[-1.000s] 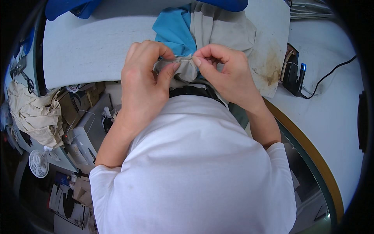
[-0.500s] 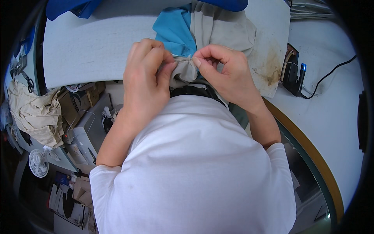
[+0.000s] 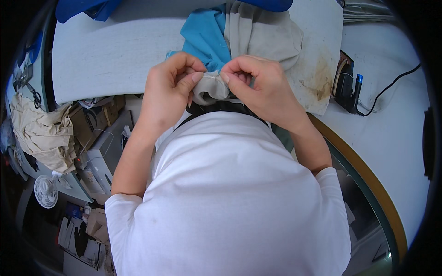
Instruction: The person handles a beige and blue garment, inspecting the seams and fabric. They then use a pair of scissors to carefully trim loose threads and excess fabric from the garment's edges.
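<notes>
Fingers (image 3: 195, 78) of the left hand (image 3: 168, 92) and those of the right hand (image 3: 262, 85) are pinched shut on a bunched edge of the beige garment (image 3: 262, 37), held at the near edge of the grey tabletop (image 3: 115, 50). Blue cloth (image 3: 205, 34) lies just beside it.
</notes>
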`<state>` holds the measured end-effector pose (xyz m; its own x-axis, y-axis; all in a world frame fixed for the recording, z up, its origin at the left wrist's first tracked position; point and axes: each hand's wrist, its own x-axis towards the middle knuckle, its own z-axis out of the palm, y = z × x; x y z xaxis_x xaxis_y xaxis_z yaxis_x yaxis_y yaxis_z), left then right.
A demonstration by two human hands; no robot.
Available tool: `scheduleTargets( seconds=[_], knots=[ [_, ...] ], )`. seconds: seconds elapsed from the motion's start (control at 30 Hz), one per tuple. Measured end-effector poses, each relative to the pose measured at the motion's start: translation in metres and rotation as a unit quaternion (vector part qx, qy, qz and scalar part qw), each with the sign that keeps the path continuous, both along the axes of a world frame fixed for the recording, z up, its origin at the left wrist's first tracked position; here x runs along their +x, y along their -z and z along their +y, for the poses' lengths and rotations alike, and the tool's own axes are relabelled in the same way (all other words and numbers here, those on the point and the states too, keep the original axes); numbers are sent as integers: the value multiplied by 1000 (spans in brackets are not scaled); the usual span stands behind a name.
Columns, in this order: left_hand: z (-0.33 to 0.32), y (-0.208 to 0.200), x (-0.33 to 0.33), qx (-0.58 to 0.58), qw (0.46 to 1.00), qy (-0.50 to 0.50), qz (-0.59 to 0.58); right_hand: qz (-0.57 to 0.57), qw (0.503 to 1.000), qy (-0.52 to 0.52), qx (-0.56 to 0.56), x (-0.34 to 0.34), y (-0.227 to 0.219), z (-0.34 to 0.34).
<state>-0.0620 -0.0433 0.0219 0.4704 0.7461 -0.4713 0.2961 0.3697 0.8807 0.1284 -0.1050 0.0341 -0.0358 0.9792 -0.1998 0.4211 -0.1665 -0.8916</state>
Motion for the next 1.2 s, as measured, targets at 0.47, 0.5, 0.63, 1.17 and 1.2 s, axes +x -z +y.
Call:
scheduleTargets(
  seconds=[0.47,0.5,0.63,1.17,1.2],
  knots=[
    [9,11,-6,-145,982,76,-95,-86,991,-40,90,0,4,1],
    [9,12,-7,-158,979,73,-108,-91,991,-40,95,0,5,1],
    [8,14,-6,-177,975,52,-127,-114,985,-46,121,0,9,2],
    [5,13,25,-91,991,94,0,-146,976,-26,159,19,23,-15],
    [5,16,28,-108,990,90,-18,-148,977,-24,155,24,24,-18]
  ],
)
